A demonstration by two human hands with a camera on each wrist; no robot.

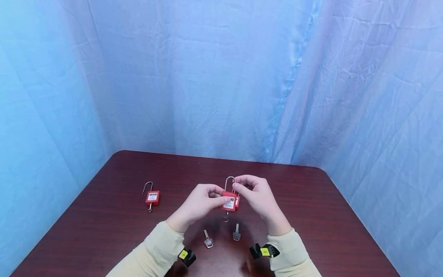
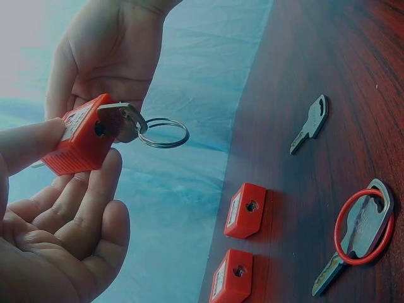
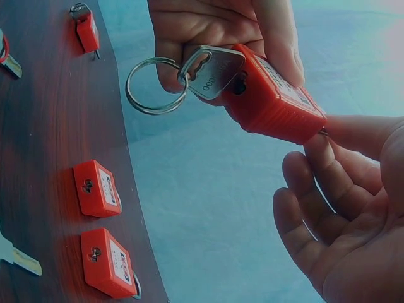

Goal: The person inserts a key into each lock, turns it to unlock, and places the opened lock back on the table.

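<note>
right now, nearest to you, two loose keys lie on the dark red table (image 1: 311, 200): one with a ring on its head (image 1: 208, 240) and a plain key (image 1: 237, 233) just beside it to the right, both between your cream sleeves. above them your two hands meet over the middle of the table and lift a red padlock (image 1: 230, 201) clear of the wood. your left hand (image 1: 200, 204) pinches the lock's body between thumb and forefinger, the other fingers loosely spread. your right hand (image 1: 257, 196) grips it from the other side, up by the metal shackle (image 1: 230, 182). a key (image 3: 211, 72) sits in the keyhole in the lock's bottom, its ring (image 3: 154, 85) hanging free. the wrist views show two more red padlocks (image 2: 246, 209) lying side by side on the table under your hands. farther left, well apart, another red padlock (image 1: 151, 197) lies flat with a key in it. behind the table hangs a wrinkled blue cloth (image 1: 221, 77).
</note>
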